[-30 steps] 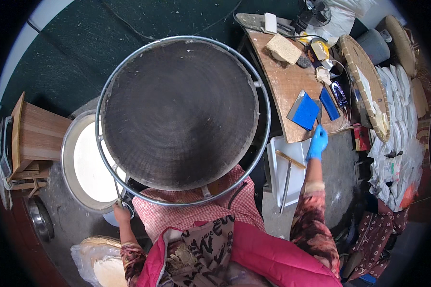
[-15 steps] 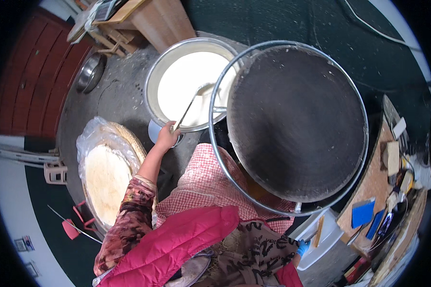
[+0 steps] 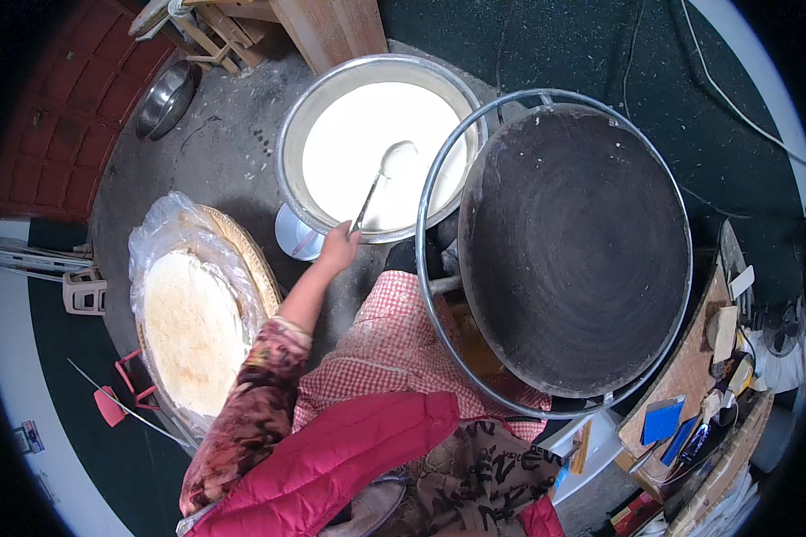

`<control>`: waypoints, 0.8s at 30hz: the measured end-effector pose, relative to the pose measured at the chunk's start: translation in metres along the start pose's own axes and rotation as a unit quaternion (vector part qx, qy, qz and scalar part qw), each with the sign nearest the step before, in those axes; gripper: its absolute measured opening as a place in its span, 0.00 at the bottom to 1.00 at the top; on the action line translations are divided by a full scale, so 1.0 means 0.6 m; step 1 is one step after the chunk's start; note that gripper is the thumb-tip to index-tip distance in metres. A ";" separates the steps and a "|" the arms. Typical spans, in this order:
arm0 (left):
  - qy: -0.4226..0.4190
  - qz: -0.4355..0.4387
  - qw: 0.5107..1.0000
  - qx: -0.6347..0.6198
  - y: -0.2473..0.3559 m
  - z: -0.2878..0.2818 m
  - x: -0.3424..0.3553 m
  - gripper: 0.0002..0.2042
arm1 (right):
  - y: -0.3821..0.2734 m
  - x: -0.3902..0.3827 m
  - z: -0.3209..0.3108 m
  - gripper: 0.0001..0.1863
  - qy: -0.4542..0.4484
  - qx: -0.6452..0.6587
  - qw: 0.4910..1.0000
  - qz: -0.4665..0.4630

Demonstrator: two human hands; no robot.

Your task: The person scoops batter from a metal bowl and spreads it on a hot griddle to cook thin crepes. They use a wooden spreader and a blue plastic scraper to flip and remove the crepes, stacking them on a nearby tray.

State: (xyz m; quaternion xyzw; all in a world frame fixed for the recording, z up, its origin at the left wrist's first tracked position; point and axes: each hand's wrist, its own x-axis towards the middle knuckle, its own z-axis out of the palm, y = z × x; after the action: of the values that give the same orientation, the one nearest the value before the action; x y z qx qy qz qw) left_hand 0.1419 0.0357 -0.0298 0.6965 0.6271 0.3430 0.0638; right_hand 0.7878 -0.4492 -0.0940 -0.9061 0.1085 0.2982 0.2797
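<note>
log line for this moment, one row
left hand: grips ladle | ladle bowl: in white batter, basin | right hand: not in view | griddle: bare | flatbread stack: left

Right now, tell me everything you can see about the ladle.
The ladle is metal, with a round bowl and a long thin handle. It lies tilted in the wide metal basin, its bowl resting on or in the white batter, coated in it. The left hand grips the handle's end at the basin's near rim. Nothing else touches it.

left arm outstretched, fingers (image 3: pixel 338 243) clenched
</note>
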 end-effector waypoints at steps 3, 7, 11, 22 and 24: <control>-0.229 -0.409 0.853 -0.227 0.003 0.065 0.002 0.10 | -0.008 -0.009 -0.009 0.28 0.022 0.016 0.999 0.024; -0.282 -0.604 0.554 -0.498 0.009 0.066 0.005 0.07 | 0.003 -0.007 -0.026 0.27 0.014 0.038 0.999 0.024; -0.231 -0.621 0.401 -0.633 0.022 0.011 -0.019 0.06 | 0.044 0.017 -0.046 0.19 0.040 0.070 0.997 0.004; -0.240 -0.571 0.312 -0.721 0.007 -0.074 -0.022 0.15 | 0.029 -0.035 -0.043 0.25 0.026 0.246 0.966 0.076; -0.236 -0.574 0.312 -0.719 0.007 -0.094 -0.008 0.15 | 0.025 -0.048 -0.028 0.25 0.058 0.256 0.965 0.025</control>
State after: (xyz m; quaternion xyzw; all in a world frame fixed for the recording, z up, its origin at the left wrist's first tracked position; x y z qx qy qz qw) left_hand 0.1141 0.0113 0.0132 -0.1071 0.3337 0.3569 0.8659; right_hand 0.7673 -0.4700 -0.0723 -0.8172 0.2197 0.2138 0.4881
